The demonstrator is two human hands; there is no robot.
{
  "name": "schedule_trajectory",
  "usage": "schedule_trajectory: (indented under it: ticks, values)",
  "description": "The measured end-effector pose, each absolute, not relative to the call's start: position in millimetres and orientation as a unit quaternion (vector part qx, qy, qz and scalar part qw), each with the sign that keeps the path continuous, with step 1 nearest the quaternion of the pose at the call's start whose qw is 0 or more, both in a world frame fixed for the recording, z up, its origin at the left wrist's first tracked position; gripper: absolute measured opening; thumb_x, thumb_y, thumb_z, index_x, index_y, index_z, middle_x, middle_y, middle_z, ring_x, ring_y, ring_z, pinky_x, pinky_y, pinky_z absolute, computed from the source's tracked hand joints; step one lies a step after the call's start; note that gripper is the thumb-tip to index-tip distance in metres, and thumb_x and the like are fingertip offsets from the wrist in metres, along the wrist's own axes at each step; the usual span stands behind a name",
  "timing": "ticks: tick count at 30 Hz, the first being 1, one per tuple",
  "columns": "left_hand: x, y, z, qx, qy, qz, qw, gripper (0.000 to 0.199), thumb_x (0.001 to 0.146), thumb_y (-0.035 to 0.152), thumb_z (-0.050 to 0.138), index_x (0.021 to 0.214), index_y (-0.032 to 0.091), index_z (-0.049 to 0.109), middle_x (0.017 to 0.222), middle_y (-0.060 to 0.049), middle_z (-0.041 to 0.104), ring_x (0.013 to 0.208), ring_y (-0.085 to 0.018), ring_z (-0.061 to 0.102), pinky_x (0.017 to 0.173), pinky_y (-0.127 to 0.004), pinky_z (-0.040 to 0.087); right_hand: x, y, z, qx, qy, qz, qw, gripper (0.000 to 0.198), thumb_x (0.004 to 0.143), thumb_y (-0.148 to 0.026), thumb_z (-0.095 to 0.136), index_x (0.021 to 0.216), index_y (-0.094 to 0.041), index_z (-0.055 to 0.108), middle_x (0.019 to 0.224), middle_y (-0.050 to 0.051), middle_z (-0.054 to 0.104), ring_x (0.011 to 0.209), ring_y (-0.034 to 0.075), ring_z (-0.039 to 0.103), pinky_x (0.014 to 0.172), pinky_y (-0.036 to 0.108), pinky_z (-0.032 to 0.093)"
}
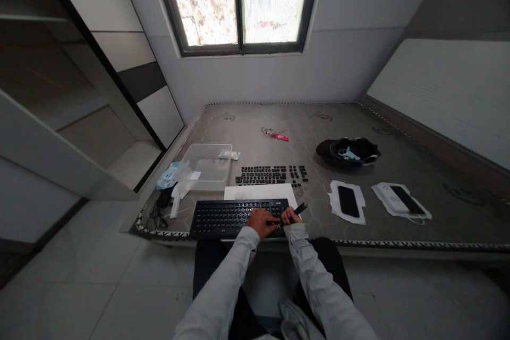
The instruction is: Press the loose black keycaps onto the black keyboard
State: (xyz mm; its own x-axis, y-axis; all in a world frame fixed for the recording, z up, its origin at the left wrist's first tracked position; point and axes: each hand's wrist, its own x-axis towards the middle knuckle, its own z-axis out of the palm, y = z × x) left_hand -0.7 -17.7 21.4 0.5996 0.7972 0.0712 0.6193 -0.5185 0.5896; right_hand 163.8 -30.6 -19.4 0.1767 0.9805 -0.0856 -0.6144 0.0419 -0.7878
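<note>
A black keyboard (223,218) lies along the near edge of the mattress, partly over a white sheet (292,195). My left hand (261,222) rests on its right part, fingers stretched out to the right and slightly bent. Beside it, at the keyboard's right end, my right hand (290,216) is closed around a slim tool with a thick dark handle (302,208). The handle points up and right. Its lower end sits close to my left fingertips, too small to make out. Beyond the sheet, black keycaps (261,175) are laid out in rows.
A clear plastic box (207,170) stands at the left, beside blue masks (167,176) and a black cable (157,217). At the right are a dark cap (330,153), a black phone (348,201) and another phone (406,199) on white sheets. A red packet (277,135) lies farther back.
</note>
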Motion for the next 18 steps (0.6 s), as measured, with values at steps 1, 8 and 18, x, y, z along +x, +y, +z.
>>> schedule_trajectory:
  ticks: [1, 8, 18]
  values:
    - [-0.7, -17.3, 21.8, 0.854, 0.415, 0.169, 0.263, 0.023, 0.079, 0.037, 0.076, 0.102, 0.033, 0.075, 0.09, 0.002, 0.073, 0.091, -0.018, 0.061, 0.091, -0.036, 0.034, 163.2, -29.2, -18.7, -0.368, -0.251, 0.59, 0.673, 0.061, 0.052, -0.064, 0.08, 0.051, -0.022, 0.037, 0.037, -0.006, 0.031, 0.038, 0.008, 0.034, 0.041, 0.023, 0.027]
    - [1.2, -14.9, 22.0, 0.851, 0.415, 0.168, 0.276, 0.023, 0.077, 0.035, 0.077, 0.1, 0.032, 0.075, 0.089, 0.001, 0.074, 0.091, -0.019, 0.062, 0.092, -0.037, 0.035, 156.6, -23.2, -20.5, -0.408, -0.243, 0.563, 0.677, 0.063, 0.056, -0.065, 0.078, 0.054, -0.022, 0.032, 0.037, -0.009, 0.028, 0.036, 0.005, 0.028, 0.038, 0.021, 0.022]
    - [-1.2, -16.0, 15.5, 0.849, 0.416, 0.181, 0.272, 0.022, 0.075, 0.033, 0.077, 0.097, 0.033, 0.075, 0.087, 0.002, 0.072, 0.09, -0.019, 0.06, 0.09, -0.035, 0.033, 140.4, -26.4, -18.0, -0.476, -0.265, 0.543, 0.639, 0.061, 0.051, -0.069, 0.078, 0.063, -0.022, 0.041, 0.042, -0.01, 0.035, 0.04, 0.006, 0.03, 0.04, 0.021, 0.028]
